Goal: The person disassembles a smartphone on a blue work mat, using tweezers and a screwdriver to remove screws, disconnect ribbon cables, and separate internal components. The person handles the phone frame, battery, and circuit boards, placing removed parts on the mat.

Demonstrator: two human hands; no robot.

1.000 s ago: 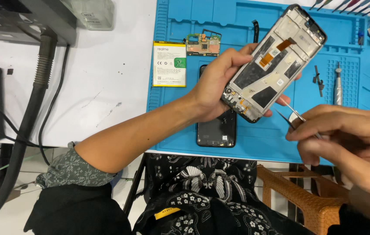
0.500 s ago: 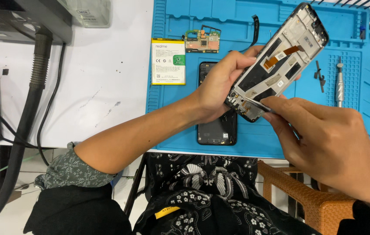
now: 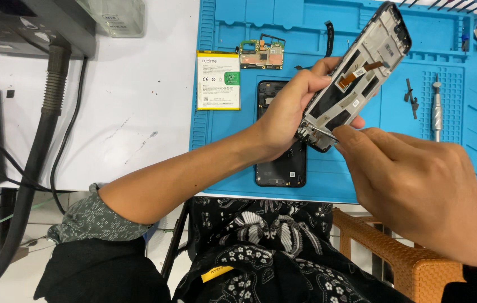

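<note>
My left hand (image 3: pixel 289 115) grips an opened phone frame (image 3: pixel 362 73), tilted up over the blue work mat (image 3: pixel 216 134); an orange flex cable shows inside it. My right hand (image 3: pixel 418 191) pinches thin metal tweezers (image 3: pixel 319 130) whose tips touch the frame's lower end. Under my left hand a black phone back cover (image 3: pixel 280 168) lies on the mat. A white battery (image 3: pixel 218 80) and a small green circuit board (image 3: pixel 261 54) lie at the mat's upper left.
A metal screwdriver (image 3: pixel 436 109) and a small dark part (image 3: pixel 410 98) lie on the mat's right side. A thick black hose (image 3: pixel 47 123) and cables hang over the white table at left. A woven brown chair (image 3: pixel 384 247) stands below the table edge.
My right hand has moved left and up with the tweezers, from beside the frame to its lower end. The frame stays held in my left hand, tilted a little more.
</note>
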